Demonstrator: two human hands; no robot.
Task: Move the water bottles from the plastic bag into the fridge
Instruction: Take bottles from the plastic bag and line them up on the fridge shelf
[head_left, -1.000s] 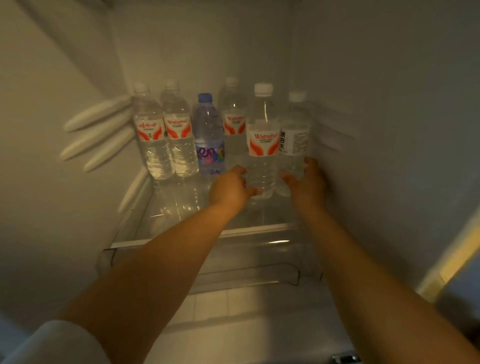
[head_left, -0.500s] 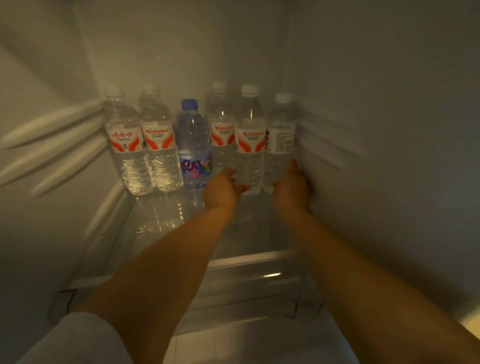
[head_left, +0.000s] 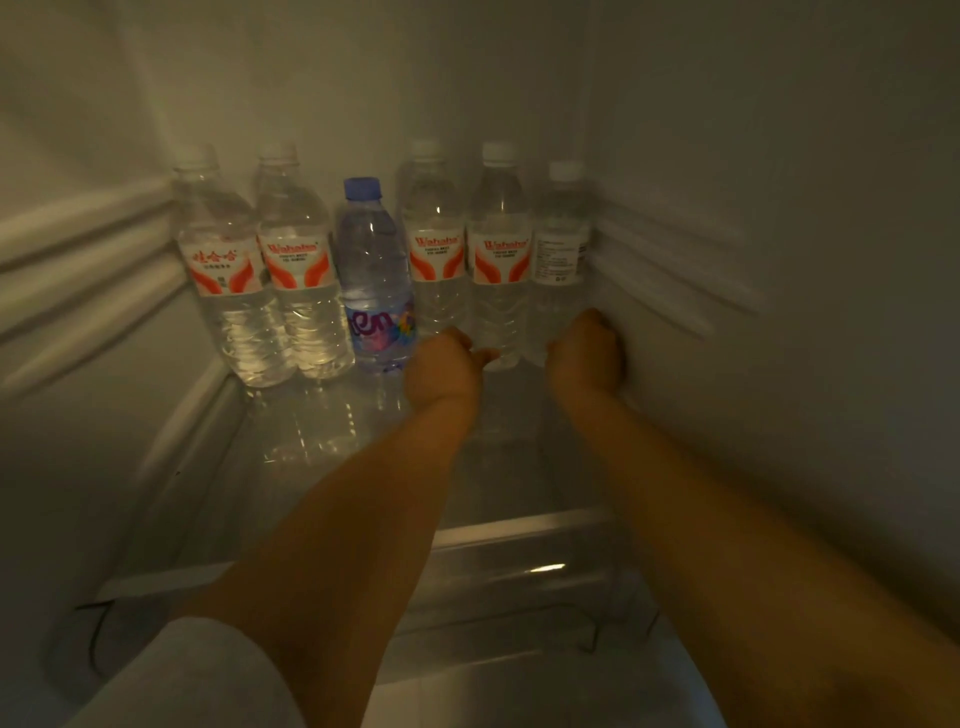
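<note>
Seemingly to seat them against the fridge's back wall, the left hand (head_left: 441, 366) gripped the fifth water bottle (head_left: 497, 260) at its base and the right hand (head_left: 587, 348) the sixth (head_left: 558, 254), at one o'clock. Four others stood toward eleven on the glass shelf (head_left: 322, 441), dimly lit.

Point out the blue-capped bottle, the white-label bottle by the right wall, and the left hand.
blue-capped bottle (head_left: 375, 270): head view, clear body below the shoulder.
white-label bottle (head_left: 559, 257): head view, on its label.
left hand (head_left: 442, 364): head view, back of hand.
</note>
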